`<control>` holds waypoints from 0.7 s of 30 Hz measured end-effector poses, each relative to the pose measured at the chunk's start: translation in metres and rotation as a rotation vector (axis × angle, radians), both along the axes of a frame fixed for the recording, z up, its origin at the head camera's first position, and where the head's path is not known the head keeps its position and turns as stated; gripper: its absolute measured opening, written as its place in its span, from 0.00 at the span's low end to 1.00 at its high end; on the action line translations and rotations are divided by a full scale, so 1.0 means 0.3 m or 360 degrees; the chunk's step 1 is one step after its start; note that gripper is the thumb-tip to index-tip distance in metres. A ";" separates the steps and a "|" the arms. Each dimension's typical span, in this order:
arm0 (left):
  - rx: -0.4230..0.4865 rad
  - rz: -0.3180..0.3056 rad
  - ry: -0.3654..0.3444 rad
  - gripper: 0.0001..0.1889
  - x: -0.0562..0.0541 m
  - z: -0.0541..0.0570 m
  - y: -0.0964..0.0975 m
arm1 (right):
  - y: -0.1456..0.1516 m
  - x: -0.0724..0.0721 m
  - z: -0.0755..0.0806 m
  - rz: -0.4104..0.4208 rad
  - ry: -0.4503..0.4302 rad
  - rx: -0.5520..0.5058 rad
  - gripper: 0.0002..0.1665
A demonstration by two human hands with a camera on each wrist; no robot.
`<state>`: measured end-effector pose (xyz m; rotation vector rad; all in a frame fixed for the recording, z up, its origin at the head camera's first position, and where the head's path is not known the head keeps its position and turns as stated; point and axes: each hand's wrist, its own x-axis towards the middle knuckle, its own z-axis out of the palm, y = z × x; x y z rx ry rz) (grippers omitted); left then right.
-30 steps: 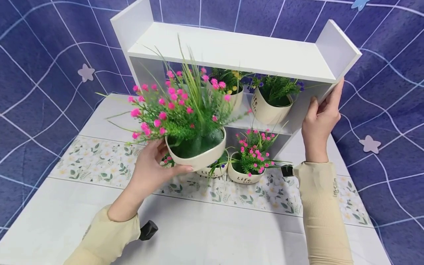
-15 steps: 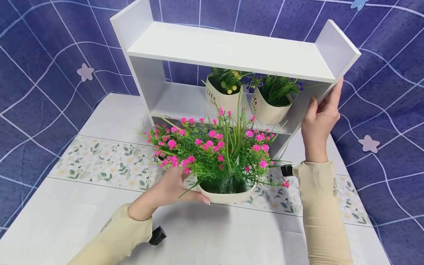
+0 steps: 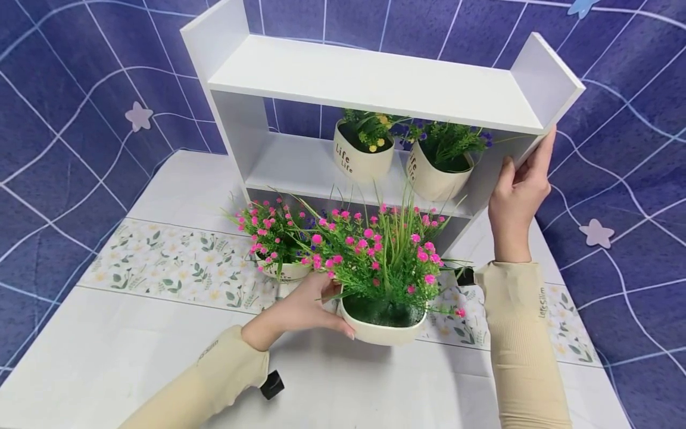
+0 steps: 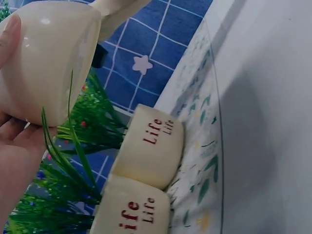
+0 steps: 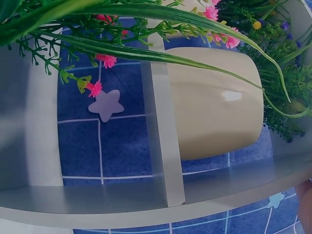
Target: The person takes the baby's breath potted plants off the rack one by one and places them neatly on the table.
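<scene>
My left hand [image 3: 302, 307] grips the side of a cream pot of artificial pink flowers [image 3: 383, 330], thumb at the front and fingers behind. The left wrist view shows this pot [image 4: 48, 58] held above the table. My right hand [image 3: 517, 199] holds the right side panel of a white shelf [image 3: 375, 68], thumb near its front edge. On the middle board stand a pot with yellow flowers [image 3: 364, 158] and one with purple flowers [image 3: 439, 176]. Another pink-flowered pot [image 3: 284, 271] stands below at the left. The held plant hides the pots behind it in the head view.
Two cream pots marked "Life", a farther one [image 4: 156, 146] and a nearer one [image 4: 134, 204], stand side by side on a floral strip of the white tablecloth [image 3: 177, 339]. A blue gridded cloth with star shapes [image 3: 139, 116] hangs behind and beside the table.
My left hand has carried the pink-flowered pot down and to the right, away from the shelf's left part, toward the table's front. My right hand stays on the shelf panel.
</scene>
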<state>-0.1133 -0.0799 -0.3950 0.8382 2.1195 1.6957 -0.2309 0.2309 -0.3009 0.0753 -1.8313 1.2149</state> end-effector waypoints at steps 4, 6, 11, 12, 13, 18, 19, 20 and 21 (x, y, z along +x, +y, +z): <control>0.0015 -0.0061 -0.0110 0.27 -0.008 -0.024 0.020 | -0.001 -0.001 0.001 0.0004 -0.0003 -0.0005 0.37; -0.0003 -0.0074 -0.0173 0.27 -0.008 -0.033 0.029 | -0.001 0.000 0.003 0.0003 -0.0007 -0.0016 0.37; -0.0017 -0.0105 -0.0268 0.31 -0.011 -0.060 0.056 | 0.002 -0.002 0.001 0.0012 0.0029 -0.0004 0.37; -0.0012 -0.0115 -0.0280 0.33 -0.011 -0.064 0.061 | 0.003 -0.003 0.000 0.0009 0.0033 0.0010 0.37; -0.0010 -0.0121 -0.0293 0.34 -0.010 -0.068 0.066 | 0.004 -0.003 -0.001 0.0005 0.0040 0.0029 0.37; 0.0054 -0.0209 -0.0251 0.38 -0.004 -0.088 0.088 | 0.004 -0.003 -0.003 0.0026 0.0015 0.0009 0.37; 0.0067 -0.0224 -0.0228 0.36 -0.002 -0.093 0.092 | 0.004 -0.004 -0.002 0.0031 0.0011 0.0000 0.37; 0.0088 -0.0244 -0.0204 0.35 -0.001 -0.097 0.095 | 0.003 -0.005 -0.002 0.0037 0.0001 -0.0025 0.37; 0.0102 -0.0252 -0.0190 0.34 0.000 -0.102 0.098 | 0.002 -0.006 -0.001 0.0040 -0.0006 -0.0040 0.38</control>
